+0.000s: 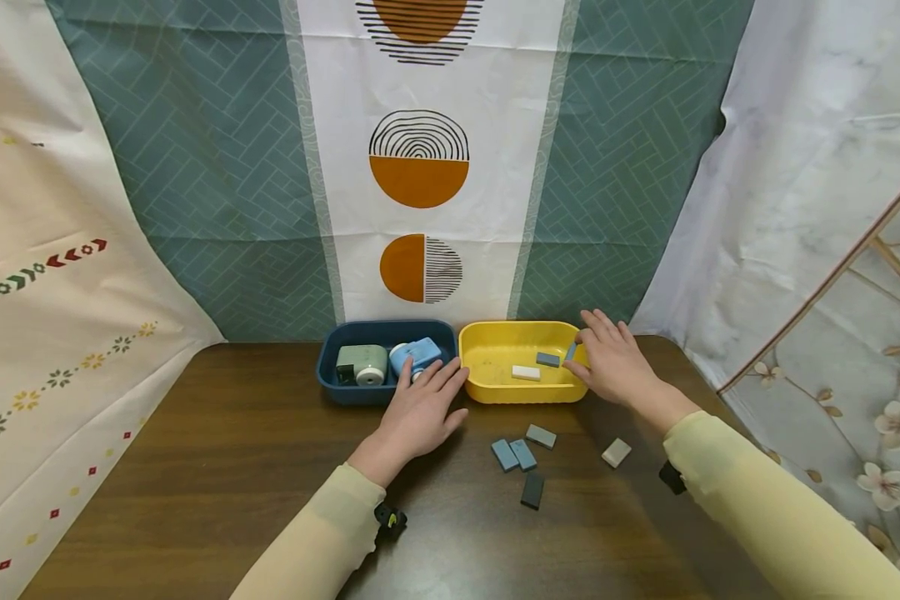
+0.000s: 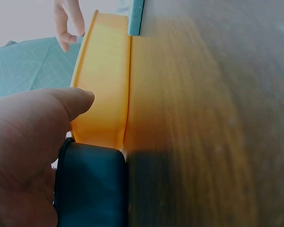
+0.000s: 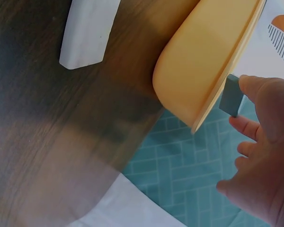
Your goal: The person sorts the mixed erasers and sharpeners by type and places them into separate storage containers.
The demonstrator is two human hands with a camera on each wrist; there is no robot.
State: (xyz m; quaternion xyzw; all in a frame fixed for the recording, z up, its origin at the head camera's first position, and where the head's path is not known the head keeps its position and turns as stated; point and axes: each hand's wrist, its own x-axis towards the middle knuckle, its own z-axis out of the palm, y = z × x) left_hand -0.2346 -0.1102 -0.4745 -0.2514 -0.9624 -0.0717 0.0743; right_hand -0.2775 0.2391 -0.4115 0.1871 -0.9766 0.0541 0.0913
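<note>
My right hand (image 1: 617, 362) pinches a small blue-grey block (image 1: 571, 351) above the right end of the yellow bin (image 1: 521, 393). In the right wrist view the block (image 3: 232, 96) sits between thumb and fingertips, just past the bin's rim. A white block (image 1: 526, 372) and a blue-grey block (image 1: 547, 359) lie inside that bin. With fingers spread, my left hand (image 1: 423, 412) is at the front right rim of the dark blue bin (image 1: 337, 395); whether it touches the rim I cannot tell. In the left wrist view its thumb (image 2: 78, 100) points toward the yellow bin.
Two light blue blocks (image 1: 505, 455), a grey-blue block (image 1: 541, 437), a dark block (image 1: 532, 491) and a white block (image 1: 616, 452) lie on the wooden table (image 1: 232, 467). The blue bin holds a green toy camera (image 1: 362, 363) and a light blue one (image 1: 420, 352).
</note>
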